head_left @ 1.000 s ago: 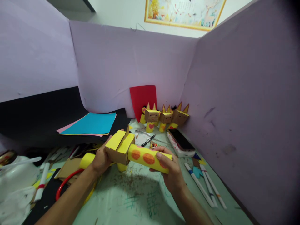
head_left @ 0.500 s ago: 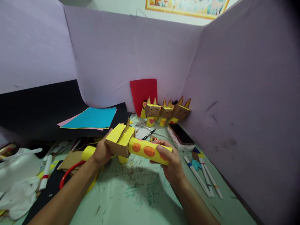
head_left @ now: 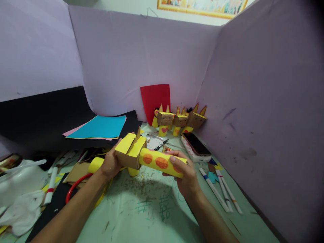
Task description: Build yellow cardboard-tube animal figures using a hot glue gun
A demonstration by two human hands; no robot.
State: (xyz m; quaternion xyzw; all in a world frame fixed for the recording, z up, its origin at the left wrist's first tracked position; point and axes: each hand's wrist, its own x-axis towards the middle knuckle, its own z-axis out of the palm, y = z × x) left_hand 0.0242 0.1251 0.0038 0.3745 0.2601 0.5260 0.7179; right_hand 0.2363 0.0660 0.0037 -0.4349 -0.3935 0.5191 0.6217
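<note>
Over the middle part of the tabletop (head_left: 126,216), the two hands hold one paper construction between them. The left hand (head_left: 111,164) is curled around the left side of the cardboard box (head_left: 128,159), and most of its fingers are hidden behind. The right hand (head_left: 186,173) pinches the free end of the yellow tube (head_left: 154,161) with orange spots: the thumb lies on the near side, the fingers go behind. The other end of this tube meets the right face of the box; whether it is glued there or only pressed, I cannot tell.

Compared with one second ago, the view has tipped a little downward, so the framed poster (head_left: 202,7) on the wall shows less, but hands, box and tube keep almost the same places to each other. During the last half second, nearly nothing moved. In my judgement, this stillness means that the join is being kept steady, rather than turned or drawn apart. Brown strip (head_left: 136,139) on the box top stands up as it did. Farther back, horned figures (head_left: 180,121) stand near the red sheet (head_left: 155,96), well apart from the hands.
</note>
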